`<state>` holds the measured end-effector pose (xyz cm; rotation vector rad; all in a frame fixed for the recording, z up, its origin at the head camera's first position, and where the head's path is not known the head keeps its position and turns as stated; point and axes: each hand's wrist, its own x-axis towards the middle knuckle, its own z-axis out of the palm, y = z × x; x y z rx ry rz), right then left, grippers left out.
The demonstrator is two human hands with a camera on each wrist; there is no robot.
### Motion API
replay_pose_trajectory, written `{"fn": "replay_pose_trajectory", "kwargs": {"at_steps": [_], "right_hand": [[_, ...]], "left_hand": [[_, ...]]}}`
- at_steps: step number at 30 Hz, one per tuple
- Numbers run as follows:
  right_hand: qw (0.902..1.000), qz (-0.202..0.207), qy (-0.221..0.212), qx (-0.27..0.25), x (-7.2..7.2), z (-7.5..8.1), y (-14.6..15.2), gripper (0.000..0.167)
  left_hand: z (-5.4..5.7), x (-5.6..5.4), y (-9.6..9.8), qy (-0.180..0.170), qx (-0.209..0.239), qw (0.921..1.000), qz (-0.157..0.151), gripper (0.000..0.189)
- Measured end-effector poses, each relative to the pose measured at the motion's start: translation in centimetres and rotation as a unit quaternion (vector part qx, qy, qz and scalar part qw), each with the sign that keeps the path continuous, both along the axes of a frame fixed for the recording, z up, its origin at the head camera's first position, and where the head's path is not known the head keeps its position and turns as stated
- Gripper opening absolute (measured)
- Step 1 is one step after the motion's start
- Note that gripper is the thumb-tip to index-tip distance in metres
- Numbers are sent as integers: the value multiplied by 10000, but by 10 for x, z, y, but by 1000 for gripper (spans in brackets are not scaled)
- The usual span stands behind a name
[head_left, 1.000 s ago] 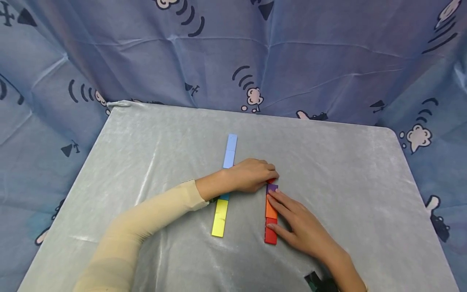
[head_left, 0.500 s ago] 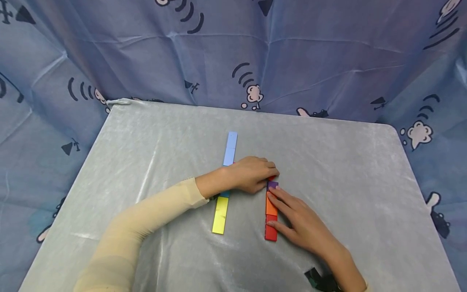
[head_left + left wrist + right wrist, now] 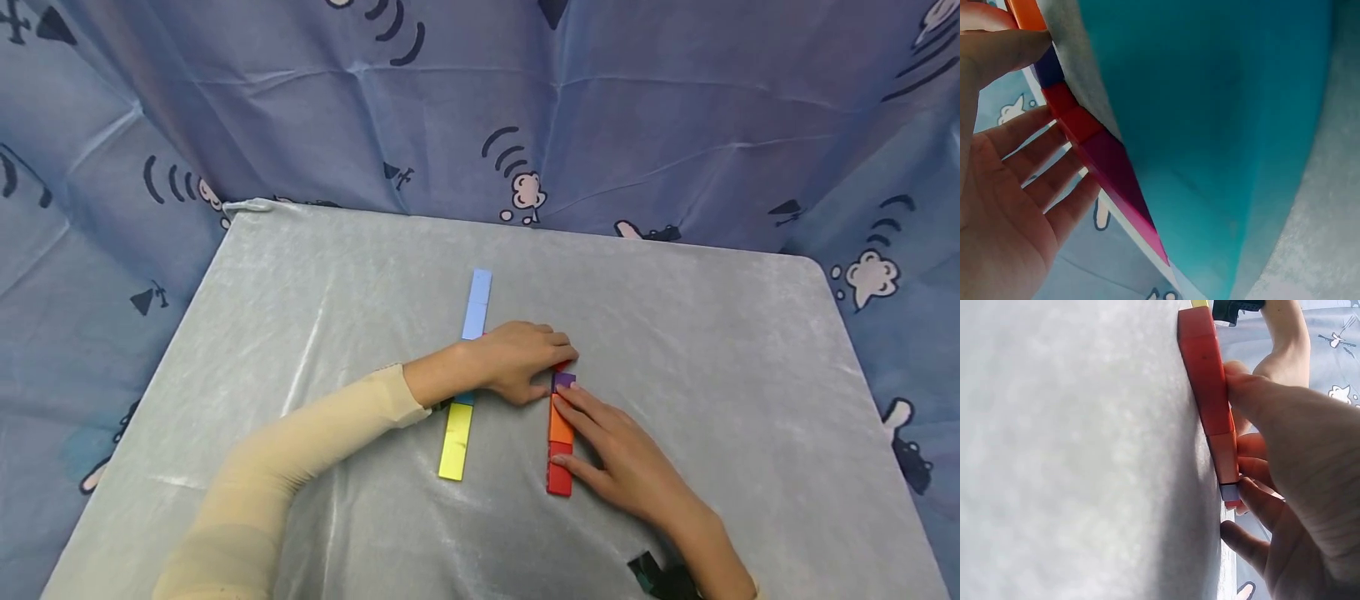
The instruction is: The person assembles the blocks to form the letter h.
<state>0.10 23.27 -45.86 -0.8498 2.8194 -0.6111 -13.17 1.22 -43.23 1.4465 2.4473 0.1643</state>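
Observation:
Flat coloured blocks form two rows on the grey cloth. The right row has a red block [image 3: 559, 477], an orange block [image 3: 560, 425] and a purple block [image 3: 564, 382]. My left hand [image 3: 517, 358] reaches across the left row; its fingertips touch red blocks [image 3: 1079, 124] at the right row's far end, with the thumb near the purple block. My right hand [image 3: 626, 467] lies along the right row's right side, thumb touching the red block, fingers by the orange and purple ones. In the left wrist view a magenta block [image 3: 1116, 169] adjoins the reds; the head view hides it.
The left row shows light blue blocks [image 3: 477, 304], a blue-teal block [image 3: 465, 398] under my left wrist and a yellow block [image 3: 455, 442] nearest me. A patterned blue curtain [image 3: 360, 142] surrounds the grey table [image 3: 675, 317].
My left thumb has spread slightly away from the other fingers. The right hand keeps its place against the right row, and the blocks stay put; the head view has shifted a little.

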Motion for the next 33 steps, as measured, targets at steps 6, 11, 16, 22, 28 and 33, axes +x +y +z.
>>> {"fn": "replay_pose_trajectory", "kwargs": {"at_steps": [6,11,16,22,28,33], "right_hand": [[10000,-49,34,-59,3,1,1,77],[9999,-60,44,-72,6,0,2,77],[9997,-48,173,-139,8,1,3,81],[9991,12,299,-299,9,1,-1,85],[9972,-19,482,-571,7,5,-2,83],[9957,-51,653,-661,5,6,0,80]], "left_hand": [[-3,2,1,-14,16,10000,44,62],[-3,6,1,-154,-22,9998,82,65],[-2,8,-2,-305,16,9994,133,70],[7,12,-13,-613,291,9971,335,70],[23,22,-33,-896,806,9900,734,66],[34,29,-61,-1076,1285,9795,1115,59]]}}
